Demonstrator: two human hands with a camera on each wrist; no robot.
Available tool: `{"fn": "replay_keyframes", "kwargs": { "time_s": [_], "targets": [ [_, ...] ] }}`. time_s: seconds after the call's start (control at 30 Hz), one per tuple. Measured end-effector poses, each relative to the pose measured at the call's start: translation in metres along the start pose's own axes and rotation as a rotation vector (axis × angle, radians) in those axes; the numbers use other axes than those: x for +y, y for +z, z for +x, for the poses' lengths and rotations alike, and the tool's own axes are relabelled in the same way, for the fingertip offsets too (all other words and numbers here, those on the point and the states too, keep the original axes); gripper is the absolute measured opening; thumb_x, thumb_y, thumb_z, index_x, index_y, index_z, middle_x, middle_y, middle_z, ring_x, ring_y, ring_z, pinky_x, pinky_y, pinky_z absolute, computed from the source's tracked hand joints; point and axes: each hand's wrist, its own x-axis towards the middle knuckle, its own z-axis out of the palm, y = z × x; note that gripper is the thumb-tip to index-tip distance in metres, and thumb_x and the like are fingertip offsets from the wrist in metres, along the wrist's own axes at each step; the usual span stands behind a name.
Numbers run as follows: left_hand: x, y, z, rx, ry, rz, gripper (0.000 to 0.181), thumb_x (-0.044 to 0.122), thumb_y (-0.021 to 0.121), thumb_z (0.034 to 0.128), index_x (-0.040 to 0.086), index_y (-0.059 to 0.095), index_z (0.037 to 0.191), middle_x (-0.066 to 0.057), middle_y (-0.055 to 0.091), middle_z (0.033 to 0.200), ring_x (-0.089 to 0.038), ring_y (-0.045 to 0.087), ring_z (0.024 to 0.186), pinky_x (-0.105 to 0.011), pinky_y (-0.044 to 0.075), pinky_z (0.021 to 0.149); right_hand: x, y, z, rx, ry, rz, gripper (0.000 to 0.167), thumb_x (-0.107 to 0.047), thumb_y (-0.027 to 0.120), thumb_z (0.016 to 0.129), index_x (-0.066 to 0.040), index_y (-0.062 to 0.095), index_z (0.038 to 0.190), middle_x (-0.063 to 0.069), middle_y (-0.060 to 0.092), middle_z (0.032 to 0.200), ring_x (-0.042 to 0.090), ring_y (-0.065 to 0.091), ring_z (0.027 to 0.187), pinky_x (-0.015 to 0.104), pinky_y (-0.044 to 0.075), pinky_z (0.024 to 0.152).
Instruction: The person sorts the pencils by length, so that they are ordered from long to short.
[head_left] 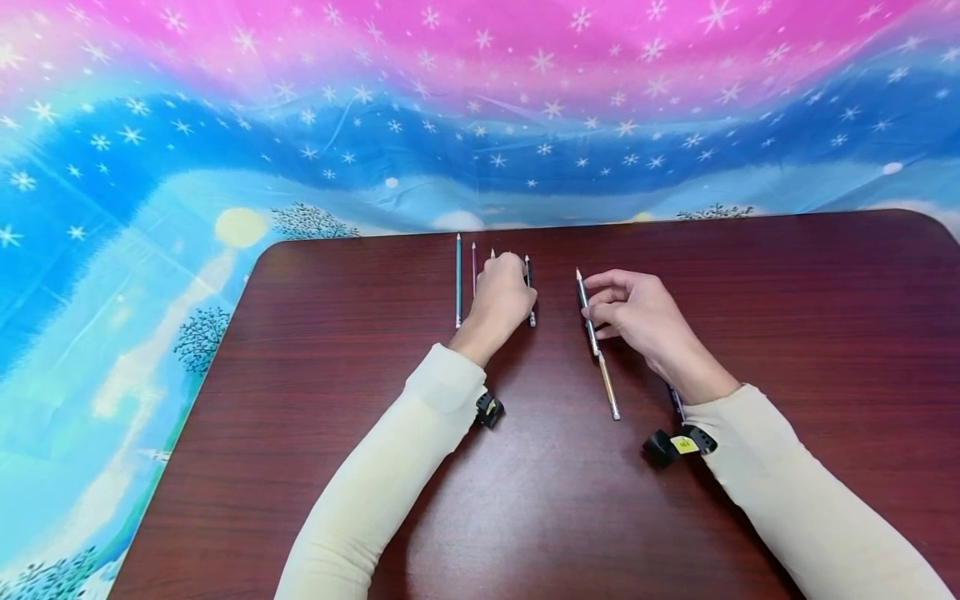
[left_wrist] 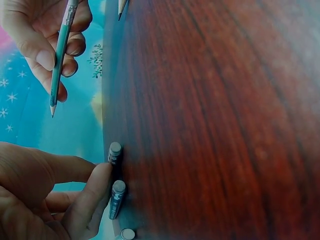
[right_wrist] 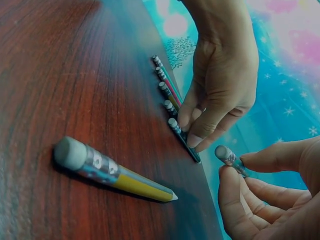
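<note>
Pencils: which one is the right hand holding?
The teal pencil pinched by the right hand, raised above the table; the other teal one lies on it, leftmost of all the pencils.

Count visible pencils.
7: five pencils by the left hand, a teal pencil in the right hand, a loose yellow pencil between the cuffs. Possible eighth, partly hidden, by the right cuff.

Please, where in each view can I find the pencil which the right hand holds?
Head: the pencil, right of centre, in the right hand.
Left wrist: the pencil, upper left, tip downward.
Right wrist: the pencil, lower right, eraser end showing.
Shared landmark: the left hand, respectively left of, below and above it.
</note>
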Motion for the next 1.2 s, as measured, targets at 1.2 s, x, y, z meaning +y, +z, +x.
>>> {"fn": "replay_keyframes", "kwargs": {
  "time_s": [1.2],
  "targets": [
    [0.000,-0.002,0.002,-0.036,-0.035,-0.042,0.021,0.009,0.066,0.1016,0.010,0.061,0.081,0.002,0.040,0.062,-0.014,0.039,0.055,-0.027,0.037,0.053,-0.008,0.017,0.045,0.029,0.071,0.043,0.046,0.007,0.061,0.095,0.005,0.058,0.140,0.005,0.074,0.087,0.006,0.069,0.071,0.025,0.063,0.067]
  ]
}}
